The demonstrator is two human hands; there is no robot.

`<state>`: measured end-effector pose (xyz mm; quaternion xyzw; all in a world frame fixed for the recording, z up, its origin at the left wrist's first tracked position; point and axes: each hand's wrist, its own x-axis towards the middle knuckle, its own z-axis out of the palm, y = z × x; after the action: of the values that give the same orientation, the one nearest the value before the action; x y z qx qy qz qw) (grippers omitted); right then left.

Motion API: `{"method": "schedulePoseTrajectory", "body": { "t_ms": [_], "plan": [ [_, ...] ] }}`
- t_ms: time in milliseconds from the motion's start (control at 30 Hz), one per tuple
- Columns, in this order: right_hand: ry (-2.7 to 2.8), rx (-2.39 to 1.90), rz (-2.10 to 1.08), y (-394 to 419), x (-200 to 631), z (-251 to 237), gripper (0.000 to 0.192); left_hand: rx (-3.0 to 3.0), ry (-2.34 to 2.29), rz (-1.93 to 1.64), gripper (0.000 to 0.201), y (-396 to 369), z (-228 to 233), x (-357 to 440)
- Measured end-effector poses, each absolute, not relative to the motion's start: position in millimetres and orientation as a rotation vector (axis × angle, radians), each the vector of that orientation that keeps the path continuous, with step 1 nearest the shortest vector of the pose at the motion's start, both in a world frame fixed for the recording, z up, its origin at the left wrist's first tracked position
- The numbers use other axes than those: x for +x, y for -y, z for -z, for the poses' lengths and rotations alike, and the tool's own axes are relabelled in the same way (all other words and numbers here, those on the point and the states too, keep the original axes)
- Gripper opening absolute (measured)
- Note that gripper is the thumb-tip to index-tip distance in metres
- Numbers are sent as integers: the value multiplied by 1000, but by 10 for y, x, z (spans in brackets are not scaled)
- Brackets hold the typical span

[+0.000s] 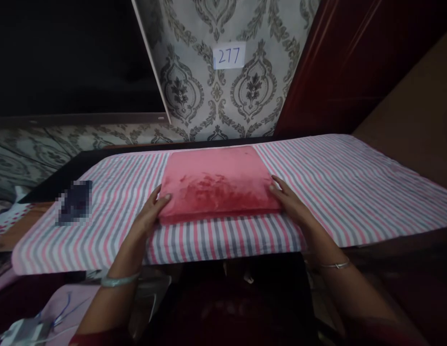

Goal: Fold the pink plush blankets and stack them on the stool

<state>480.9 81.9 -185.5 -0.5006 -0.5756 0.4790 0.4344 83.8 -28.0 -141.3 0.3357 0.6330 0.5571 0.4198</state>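
1. The pink plush item (216, 185) lies flat on the striped tabletop (339, 202), reaching from near its rear edge toward its front edge.
2. Left hand (150, 211): angled inward over the front edge; thumb contacts the item's left side.
3. Right hand (289, 198): mirrors this at the right side.
4. Fingers, both hands: parted, unclenched.
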Motion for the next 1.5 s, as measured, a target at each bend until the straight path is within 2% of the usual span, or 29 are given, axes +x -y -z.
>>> {"method": "schedulePoseTrajectory", "body": {
  "t_ms": [100,367,433,533,600,667,733,833,933,1067,1167,1267,1400,1500],
  "plan": [
    [1516,-1236,-1040,-757,4735,1848,83,1100,-1633,-1415,80,330,1452,929],
    [1566,-1301,-904,-740,4808,1983,75,1307,-1843,-1296,75,333,1530,829],
    [1643,-1347,-722,-689,4808,1921,71,1408,-2030,-1265,80,380,1476,848],
    [1850,-1263,-251,-550,4636,1680,63,1896,-2255,-1181,76,451,1326,1063],
    [2011,-1147,-19,-437,4406,1514,60,2294,-2195,-1017,68,463,1256,1310],
    [2228,-1039,71,-342,4150,1449,60,2567,-2055,-758,65,435,1276,1551],
    [2436,-976,86,-289,3945,1516,60,2683,-1961,-530,64,384,1392,1709],
    [2540,-1015,64,-269,3804,1731,60,2683,-1996,-408,63,320,1616,1767],
    [2511,-1065,56,-255,3810,1813,62,2664,-2035,-423,63,311,1699,1737],
    [2543,-1067,3,-333,3944,1635,55,2676,-1969,-410,59,323,1550,1646],
    [2495,-1156,51,-542,4138,1567,53,2569,-2176,-469,57,298,1457,1499],
    [2452,-1234,45,-737,4310,1680,54,2398,-2386,-442,57,265,1495,1361],
    [2363,-1240,7,-775,4341,1868,53,2345,-2401,-383,58,254,1598,1313],
    [2262,-1200,-29,-730,4294,1929,51,2301,-2378,-486,57,256,1623,1297]
  ]
}}
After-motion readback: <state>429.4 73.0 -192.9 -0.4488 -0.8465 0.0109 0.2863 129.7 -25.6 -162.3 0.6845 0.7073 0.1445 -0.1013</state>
